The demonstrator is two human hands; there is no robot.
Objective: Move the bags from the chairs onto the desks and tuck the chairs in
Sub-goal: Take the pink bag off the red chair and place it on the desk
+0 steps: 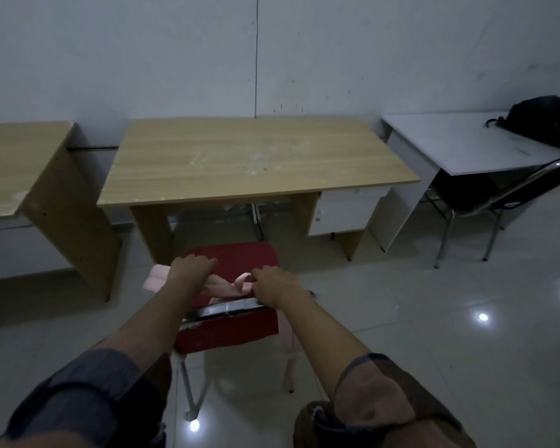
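Pink bag (230, 287): soft fabric with looped straps, lying on the red chair (236, 263) seat (partly hidden by arms). Left hand (189, 268) and right hand (272, 286) both closed on its straps. Wooden desk (256, 156) just beyond; pale tiled floor (434, 318), dim room.

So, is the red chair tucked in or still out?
Out. The red chair stands clear of the wooden desk, its seat in front of the desk edge, with a pink bag on it.

Left hand (189, 270) and right hand (274, 287) gripping pink bag (227, 287) on red chair (240, 257), wooden desk (259, 156) ahead
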